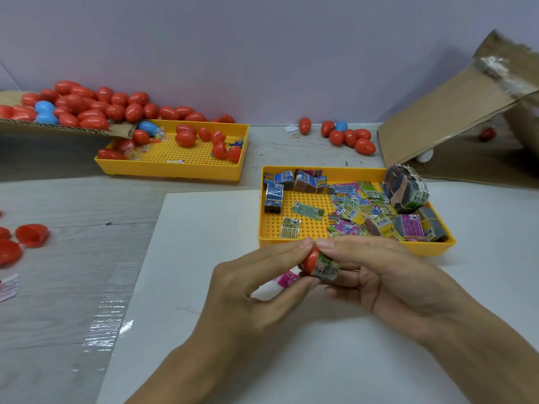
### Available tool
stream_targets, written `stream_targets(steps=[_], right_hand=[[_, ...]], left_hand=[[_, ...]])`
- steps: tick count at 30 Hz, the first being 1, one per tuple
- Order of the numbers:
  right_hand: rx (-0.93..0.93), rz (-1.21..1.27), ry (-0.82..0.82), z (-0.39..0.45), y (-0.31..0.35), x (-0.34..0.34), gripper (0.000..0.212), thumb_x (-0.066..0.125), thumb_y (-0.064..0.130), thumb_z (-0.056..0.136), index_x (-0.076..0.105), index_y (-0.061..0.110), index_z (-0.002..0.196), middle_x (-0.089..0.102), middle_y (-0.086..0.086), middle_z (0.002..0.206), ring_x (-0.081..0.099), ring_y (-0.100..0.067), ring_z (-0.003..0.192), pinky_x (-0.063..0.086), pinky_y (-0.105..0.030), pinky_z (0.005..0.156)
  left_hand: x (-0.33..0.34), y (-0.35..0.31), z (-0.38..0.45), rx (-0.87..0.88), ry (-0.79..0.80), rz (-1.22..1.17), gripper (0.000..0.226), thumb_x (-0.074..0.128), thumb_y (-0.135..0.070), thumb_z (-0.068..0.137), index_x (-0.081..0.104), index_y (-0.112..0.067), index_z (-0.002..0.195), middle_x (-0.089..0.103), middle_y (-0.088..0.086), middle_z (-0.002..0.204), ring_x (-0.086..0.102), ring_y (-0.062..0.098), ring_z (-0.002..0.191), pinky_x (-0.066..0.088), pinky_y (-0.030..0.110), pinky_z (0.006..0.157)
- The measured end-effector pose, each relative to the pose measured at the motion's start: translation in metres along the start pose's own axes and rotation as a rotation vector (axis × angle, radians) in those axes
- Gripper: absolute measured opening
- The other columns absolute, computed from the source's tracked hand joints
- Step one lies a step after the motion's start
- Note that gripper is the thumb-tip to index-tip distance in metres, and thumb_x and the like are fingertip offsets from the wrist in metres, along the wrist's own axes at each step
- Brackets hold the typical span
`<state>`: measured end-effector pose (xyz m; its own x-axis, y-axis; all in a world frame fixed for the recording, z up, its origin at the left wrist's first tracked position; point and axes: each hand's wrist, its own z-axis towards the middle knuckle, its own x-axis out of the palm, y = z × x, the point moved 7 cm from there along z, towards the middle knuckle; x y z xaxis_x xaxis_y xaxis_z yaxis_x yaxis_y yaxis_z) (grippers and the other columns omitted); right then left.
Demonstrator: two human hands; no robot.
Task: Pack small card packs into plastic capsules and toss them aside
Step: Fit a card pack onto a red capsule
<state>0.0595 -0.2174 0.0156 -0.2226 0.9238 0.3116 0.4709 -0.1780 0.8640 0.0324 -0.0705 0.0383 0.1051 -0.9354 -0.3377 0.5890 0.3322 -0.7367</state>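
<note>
Right now, just before the card tray (pixel 357 172), my left hand (pixel 256 290) pinches the slick, light red capsule half (pixel 309 259) by its dome — my right hand (pixel 388 275) grips the soft, bendy card pack (pixel 328 268), half seated.

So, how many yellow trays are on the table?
2. One yellow tray sits far left under the cardboard edge, holding red capsules. The other yellow tray sits just beyond the hands, holding card packs. Others may be hidden behind the cardboard.
</note>
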Motion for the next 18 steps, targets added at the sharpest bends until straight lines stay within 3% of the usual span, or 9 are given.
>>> stream_targets(steps=[2,5,7,10,14,16,18], right_hand=[[-0.118,-0.061,-0.068,-0.001,0.007,-0.002,0.038,0.082,0.03,0.054,0.078,0.009,0.085,0.076,-0.015,0.086,0.072,-0.021,0.073,0.057,-0.024,0.057],[-0.437,-0.306,-0.221,-0.011,0.024,-0.005,0.041,0.086,0.029,0.056,0.073,0.014,0.092,0.077,-0.004,0.094,0.074,-0.019,0.083,0.057,-0.022,0.068],[-0.626,-0.46,-0.213,-0.02,0.029,0.006,0.044,0.09,0.021,0.065,0.067,0.025,0.103,0.072,0.006,0.11,0.073,-0.015,0.092,0.057,-0.024,0.076],[-0.813,-0.653,-0.153,-0.03,0.027,0.024,0.055,0.084,0.01,0.07,0.057,0.029,0.115,0.062,0.014,0.127,0.07,-0.011,0.1,0.056,-0.024,0.078],[-0.88,-0.729,-0.108,-0.033,0.027,0.03,0.063,0.081,0.008,0.073,0.051,0.024,0.126,0.054,0.016,0.136,0.065,-0.01,0.113,0.054,-0.025,0.084],[-0.821,-0.689,-0.115,-0.029,0.028,0.025,0.06,0.08,0.016,0.074,0.054,0.028,0.126,0.054,0.015,0.136,0.061,-0.01,0.118,0.054,-0.022,0.085],[-0.676,-0.559,-0.161,-0.021,0.027,0.014,0.045,0.082,0.027,0.075,0.063,0.031,0.116,0.064,0.011,0.121,0.065,-0.008,0.109,0.054,-0.02,0.078]], left_hand=[[0.001,0.005,-0.001,-0.115,-0.011,-0.111,0.041,0.08,-0.031,0.081,0.073,-0.012,0.116,0.074,-0.002,0.112,0.071,0.016,0.103,0.058,0.029,0.085],[0.0,0.016,-0.004,-0.371,-0.047,-0.313,0.03,0.067,-0.045,0.083,0.077,-0.027,0.105,0.073,0.001,0.091,0.073,0.026,0.08,0.06,0.03,0.069],[0.005,0.026,-0.007,-0.555,-0.016,-0.481,0.039,0.062,-0.055,0.081,0.076,-0.023,0.096,0.07,0.013,0.077,0.071,0.03,0.064,0.06,0.036,0.062],[0.009,0.033,-0.009,-0.692,-0.003,-0.612,0.044,0.067,-0.057,0.076,0.074,-0.016,0.089,0.068,0.022,0.074,0.07,0.036,0.061,0.059,0.04,0.058],[0.006,0.034,-0.007,-0.639,-0.064,-0.639,0.027,0.079,-0.039,0.072,0.076,-0.015,0.084,0.073,0.011,0.077,0.073,0.026,0.069,0.059,0.032,0.059],[0.003,0.035,-0.007,-0.612,-0.093,-0.648,0.026,0.081,-0.034,0.07,0.078,-0.016,0.088,0.076,0.011,0.085,0.074,0.025,0.079,0.059,0.03,0.066],[0.0,0.035,-0.006,-0.582,-0.109,-0.656,0.027,0.082,-0.031,0.069,0.078,-0.019,0.093,0.077,0.011,0.092,0.075,0.025,0.086,0.058,0.03,0.071]])
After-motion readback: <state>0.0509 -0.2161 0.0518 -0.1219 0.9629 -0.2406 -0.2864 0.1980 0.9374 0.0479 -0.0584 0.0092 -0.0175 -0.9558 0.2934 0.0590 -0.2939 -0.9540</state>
